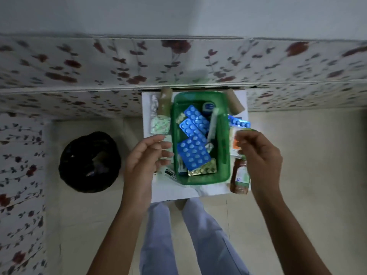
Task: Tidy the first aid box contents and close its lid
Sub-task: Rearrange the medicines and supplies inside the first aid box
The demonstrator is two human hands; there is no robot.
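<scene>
My left hand [148, 155] hovers with fingers loosely spread beside the green box [222, 155]; my right hand [260, 153] pinches a small packet [235, 139] at its other side; the box sits lidless on the white table [243, 100], blue pill strips [193, 153] inside.

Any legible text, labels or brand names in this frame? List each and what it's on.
None legible.
Brown bottle label: printed, too blurred to read.
Packet in the right hand: orange and white print, unreadable.
Blue blister strips in the green box: no readable print.
</scene>
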